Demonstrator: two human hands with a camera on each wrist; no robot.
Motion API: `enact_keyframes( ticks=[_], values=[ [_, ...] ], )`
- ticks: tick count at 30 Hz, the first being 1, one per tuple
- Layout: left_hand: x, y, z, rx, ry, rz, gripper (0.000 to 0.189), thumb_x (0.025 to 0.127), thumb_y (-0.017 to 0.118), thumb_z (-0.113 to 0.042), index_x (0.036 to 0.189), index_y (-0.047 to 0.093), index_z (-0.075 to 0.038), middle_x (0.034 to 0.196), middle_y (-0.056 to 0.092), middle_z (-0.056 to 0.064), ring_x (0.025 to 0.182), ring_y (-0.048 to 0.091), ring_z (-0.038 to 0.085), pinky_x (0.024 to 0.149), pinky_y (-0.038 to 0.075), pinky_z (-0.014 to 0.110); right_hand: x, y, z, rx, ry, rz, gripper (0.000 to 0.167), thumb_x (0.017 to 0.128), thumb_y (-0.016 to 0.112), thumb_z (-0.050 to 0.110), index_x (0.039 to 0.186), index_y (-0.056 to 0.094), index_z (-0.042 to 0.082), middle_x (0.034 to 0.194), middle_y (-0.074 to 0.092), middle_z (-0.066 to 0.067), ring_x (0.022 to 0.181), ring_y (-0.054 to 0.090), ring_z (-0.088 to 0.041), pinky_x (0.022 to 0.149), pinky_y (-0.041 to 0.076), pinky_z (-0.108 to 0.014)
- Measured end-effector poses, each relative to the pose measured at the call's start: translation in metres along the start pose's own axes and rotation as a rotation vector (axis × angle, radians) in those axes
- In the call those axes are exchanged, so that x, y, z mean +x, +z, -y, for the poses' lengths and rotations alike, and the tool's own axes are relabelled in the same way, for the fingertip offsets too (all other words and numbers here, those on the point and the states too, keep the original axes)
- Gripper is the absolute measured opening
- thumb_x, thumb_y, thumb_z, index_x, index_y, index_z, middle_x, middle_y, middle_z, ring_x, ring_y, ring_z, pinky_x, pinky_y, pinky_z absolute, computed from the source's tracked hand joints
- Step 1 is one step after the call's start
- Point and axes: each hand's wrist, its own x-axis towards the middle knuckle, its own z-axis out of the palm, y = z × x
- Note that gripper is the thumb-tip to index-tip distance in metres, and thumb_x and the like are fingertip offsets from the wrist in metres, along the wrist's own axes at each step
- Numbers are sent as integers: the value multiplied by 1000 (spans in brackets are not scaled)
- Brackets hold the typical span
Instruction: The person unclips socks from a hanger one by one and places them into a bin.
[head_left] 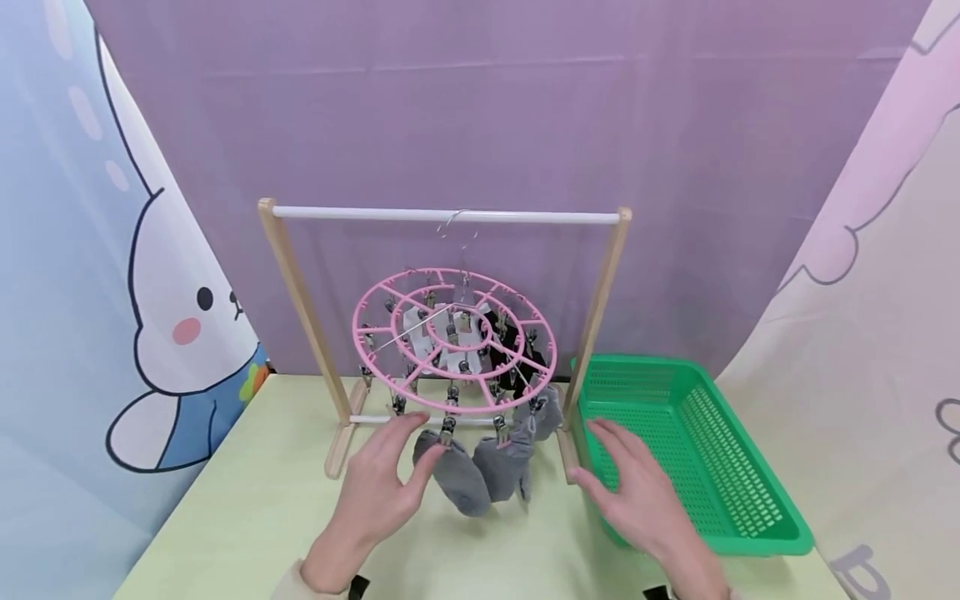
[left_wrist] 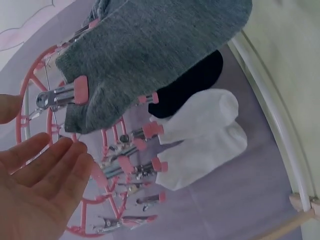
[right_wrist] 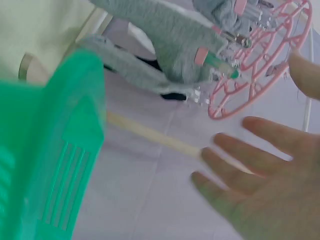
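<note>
A round pink clip hanger hangs by its hook from the rack's white bar. Grey socks dangle from metal clips with pink tips along its near edge. White socks and a black sock are clipped further in. My left hand is held just left of the nearest grey sock, with thumb and fingers spread and nothing between them. To the right of the socks, my right hand is also spread and holds nothing; it overlaps the green basket's near left side in the head view.
The rack's wooden posts stand on both sides of the hanger. A green plastic basket sits on the pale yellow table at the right. Behind hangs a purple cloth, with printed curtains at the sides.
</note>
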Motion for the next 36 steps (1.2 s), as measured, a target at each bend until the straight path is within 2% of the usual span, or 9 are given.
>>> enact_keyframes(
  ticks=[3,6,10,14,17,23,27,32,36],
  values=[
    [3,4,-4,-20,-60,39,42,94,73,-28,125,65,-1,119,70,12,109,68,29,90,56,45,1,6,4,79,-72,-92,55,90,78,26,138,60,4,139,59,-15,128,54,-39,101,45,-62],
    [9,6,-8,-80,-171,114,43,92,76,-26,127,65,-4,119,70,11,107,68,28,89,57,45,3,14,6,146,-178,-183,47,86,81,14,129,66,3,131,65,-11,120,61,-34,98,51,-54],
    [15,7,-11,-197,-320,222,38,93,76,-27,125,66,-10,114,71,5,105,67,23,91,55,46,6,25,11,259,-305,-273,42,81,80,0,121,69,2,121,70,-8,109,67,-28,99,51,-28],
    [18,11,-11,-292,-378,258,30,93,75,-24,120,69,-13,106,72,0,99,67,18,89,55,43,8,32,19,351,-365,-313,39,79,79,-5,117,71,2,115,72,-7,102,69,-25,100,45,-15],
    [19,14,-11,-351,-386,244,24,93,75,-20,116,71,-14,100,71,-3,93,66,14,84,56,36,9,36,26,400,-363,-296,37,80,78,-6,116,72,3,112,73,-7,98,69,-23,95,47,-15],
    [22,17,-12,-463,-423,248,19,92,75,-10,111,72,-12,93,70,-7,83,67,9,76,58,28,13,46,41,477,-310,-210,31,85,79,0,115,73,6,107,73,-5,92,69,-19,87,55,-25],
    [22,16,-14,-521,-431,276,20,96,72,-14,115,71,-8,96,71,-2,81,68,10,76,59,29,16,51,51,544,-257,-131,28,88,78,6,115,72,2,107,73,-8,91,70,-18,81,59,-31],
    [24,14,-19,-564,-435,322,26,99,68,-21,120,70,-6,101,71,3,86,68,14,78,58,30,20,55,59,667,-214,-31,29,92,76,9,119,70,0,109,71,-15,93,71,-28,82,60,-37],
    [25,14,-21,-569,-443,337,26,99,68,-23,119,70,-6,102,71,3,89,68,15,79,58,30,22,58,62,711,-128,61,27,95,74,16,119,70,5,108,71,-11,94,70,-23,83,60,-34]
  ],
)
